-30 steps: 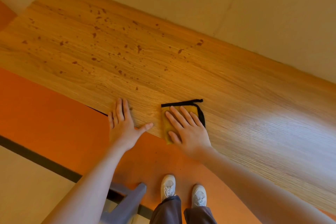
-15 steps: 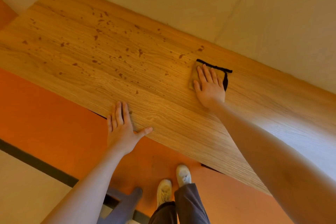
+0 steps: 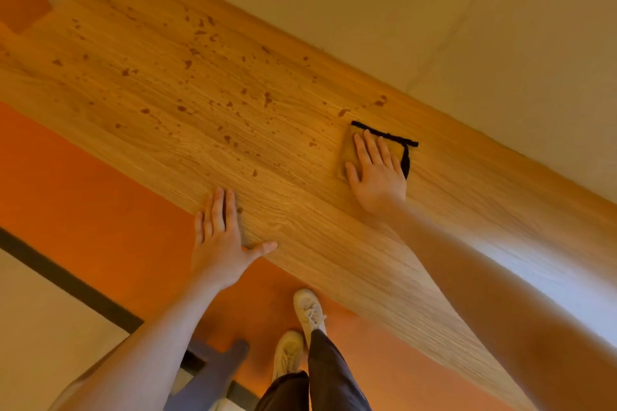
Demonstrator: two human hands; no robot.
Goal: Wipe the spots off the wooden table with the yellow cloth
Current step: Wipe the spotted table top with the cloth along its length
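We look down on a long wooden worktop (image 3: 334,227) with a pale oak grain, running diagonally from the upper left to the lower right. Beyond its far edge is a plain beige wall (image 3: 434,10). On the near side, under our arms, lies an orange floor (image 3: 83,183) with a dark stripe (image 3: 66,280) crossing it.

Our right arm reaches far across the worktop. Our right hand (image 3: 375,173) lies flat, palm down, fingers straight and close together, pressing on the yellow cloth (image 3: 349,152). The cloth is folded small and sits mostly under this hand; its yellow shows to the left of the fingers, and its black trim (image 3: 387,136) runs just past the fingertips and down the right side of the hand.

Our left hand (image 3: 222,237) rests flat on the near edge of the worktop, fingers straight, thumb spread out to the right, holding nothing. It is well apart from the right hand, nearer to us and to the left.

Brown spots (image 3: 207,87) are scattered over the worktop to the left of the right hand and beyond the left hand. Two larger spots (image 3: 380,101) sit just beyond the cloth, towards the wall. The wood to the right of the right hand looks clean.

Below the left hand, on the floor, we see two white shoes (image 3: 309,314) and dark trouser legs (image 3: 320,377), with a grey chair part (image 3: 213,374) beside them.
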